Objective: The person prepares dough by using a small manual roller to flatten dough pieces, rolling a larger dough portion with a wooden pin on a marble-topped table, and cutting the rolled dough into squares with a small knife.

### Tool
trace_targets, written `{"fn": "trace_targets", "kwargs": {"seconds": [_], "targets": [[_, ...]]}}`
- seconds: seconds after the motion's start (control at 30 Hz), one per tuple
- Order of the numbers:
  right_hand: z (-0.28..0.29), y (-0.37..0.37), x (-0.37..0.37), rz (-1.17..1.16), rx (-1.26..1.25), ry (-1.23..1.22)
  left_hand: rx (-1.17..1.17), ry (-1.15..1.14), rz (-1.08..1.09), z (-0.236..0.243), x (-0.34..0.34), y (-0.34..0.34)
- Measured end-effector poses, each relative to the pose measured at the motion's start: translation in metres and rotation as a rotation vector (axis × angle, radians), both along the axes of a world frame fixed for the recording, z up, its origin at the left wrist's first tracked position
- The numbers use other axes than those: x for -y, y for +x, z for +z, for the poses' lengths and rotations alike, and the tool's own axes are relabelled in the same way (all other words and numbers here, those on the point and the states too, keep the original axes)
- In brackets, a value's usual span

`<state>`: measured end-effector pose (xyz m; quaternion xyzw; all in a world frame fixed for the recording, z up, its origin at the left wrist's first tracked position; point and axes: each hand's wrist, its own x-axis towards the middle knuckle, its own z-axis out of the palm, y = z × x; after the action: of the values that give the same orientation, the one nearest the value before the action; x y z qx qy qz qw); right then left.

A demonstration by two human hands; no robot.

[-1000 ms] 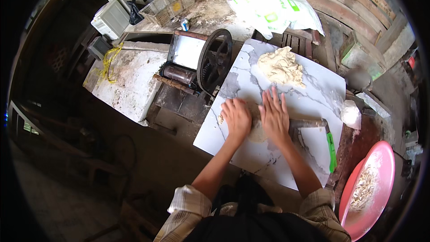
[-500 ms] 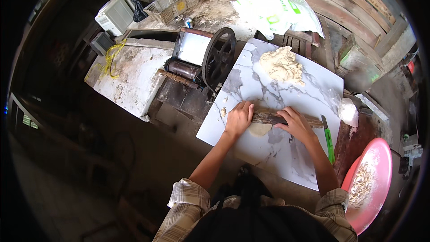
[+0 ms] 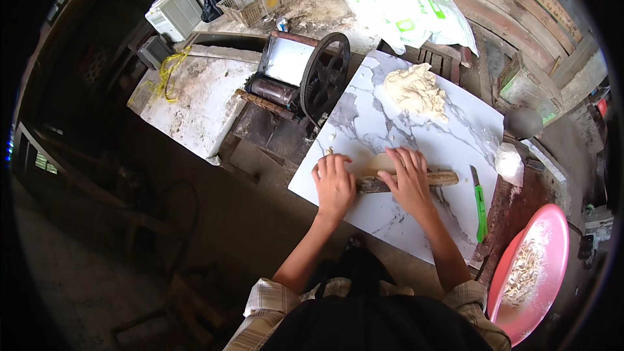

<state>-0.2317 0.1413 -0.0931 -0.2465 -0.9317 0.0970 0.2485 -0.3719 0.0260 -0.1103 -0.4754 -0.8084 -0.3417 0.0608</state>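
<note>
A dark, worn wooden rolling pin [image 3: 444, 178] lies across the near half of a white marbled board [image 3: 448, 221]. My left hand [image 3: 335, 185] rests over the pin's left end, fingers loosely bent and apart. Over its middle lies my right hand [image 3: 409, 181], palm on the wood and fingers stretched forward. A flat piece of dough [image 3: 382, 162] shows just beyond the pin, partly covered by my right fingers and the pin. Farther back on the board sits a big lump of pale dough [image 3: 416, 91].
A green-handled knife [image 3: 480, 211] lies right of the pin, near a white plastic bag [image 3: 509, 164]. At lower right a pink basin [image 3: 552, 253] holds floured strips. A hand-cranked roller machine [image 3: 273, 91] with a black wheel [image 3: 325, 75] stands left of the board. Behind lies a white-green sack [image 3: 416, 19].
The pin has rolled toward me with both hands. The flat dough was on its near side and now shows on its far side. My fingers have straightened from around the pin.
</note>
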Motion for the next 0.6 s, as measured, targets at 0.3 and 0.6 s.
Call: {"fn": "trace_targets", "kwargs": {"seconds": [0.3,0.6], "targets": [[-0.007,-0.051,-0.031,-0.308,0.044,0.247,-0.035,-0.032,0.138,-0.004,-0.065,-0.025],[-0.013,-0.046,-0.025,-0.286,0.076,0.16,0.012,-0.064,0.118,-0.015,-0.054,-0.02]]}}
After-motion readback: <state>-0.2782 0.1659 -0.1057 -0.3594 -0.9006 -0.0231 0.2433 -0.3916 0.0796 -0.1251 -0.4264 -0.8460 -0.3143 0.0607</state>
